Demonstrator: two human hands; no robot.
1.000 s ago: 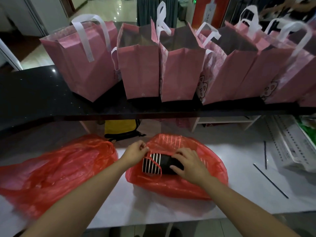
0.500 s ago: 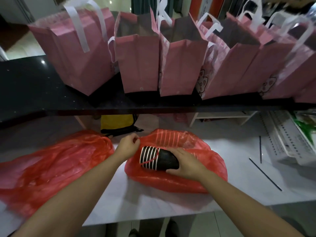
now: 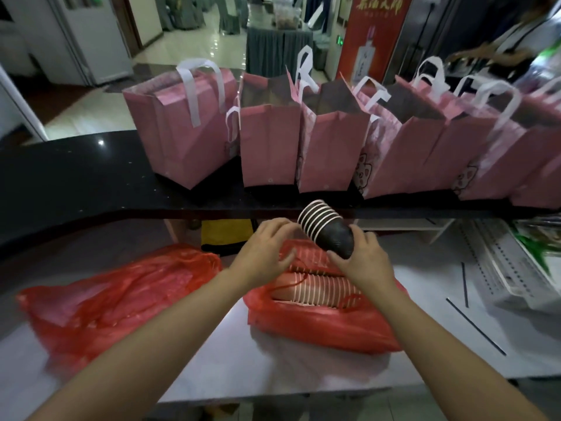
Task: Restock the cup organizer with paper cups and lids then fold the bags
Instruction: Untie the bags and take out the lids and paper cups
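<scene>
Head view: my right hand (image 3: 362, 262) grips black cups (image 3: 329, 230) above the red bag (image 3: 318, 326); my left hand (image 3: 267, 250), fingers loose, holds nothing.

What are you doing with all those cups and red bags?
A person is unpacking paper cups. The right hand holds a short stack of dark cups lifted above an open red plastic bag, where more stacked cups lie. The left hand hovers beside the lifted stack. Another red bag lies to the left, and pink gift bags stand on the black counter.
</scene>
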